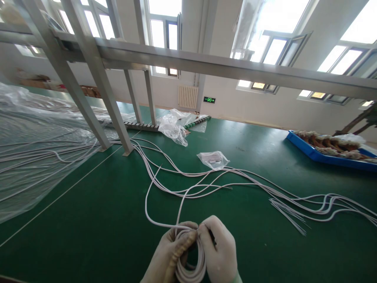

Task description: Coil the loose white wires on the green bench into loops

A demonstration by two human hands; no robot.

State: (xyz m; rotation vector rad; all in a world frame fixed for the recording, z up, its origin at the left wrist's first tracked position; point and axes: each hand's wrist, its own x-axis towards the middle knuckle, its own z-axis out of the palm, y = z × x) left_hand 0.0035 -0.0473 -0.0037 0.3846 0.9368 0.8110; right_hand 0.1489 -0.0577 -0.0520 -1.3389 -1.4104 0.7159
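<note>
The coil of white cable [190, 274] is at 6 o'clock in the view, its loops nested; whether it touches the tabletop [97, 236] is hidden. The left hand [175, 249] wraps it from 10 o'clock, thumb across the strands, its grip closed around them. The right hand [219, 247] curls at 2 o'clock, fingertips together at the coil's top; I cannot tell whether they pinch a strand. Good handling probably means firm left thumb pressure, even loops and no twist. From the coil, one loose tail [146, 200] bends toward 11 o'clock, and a second tail [180, 208] ends near 1 o'clock, close to longer cables [173, 192]; snagging there seems the main risk. Short wires [288, 216] lie between 2 and 3 o'clock.
</note>
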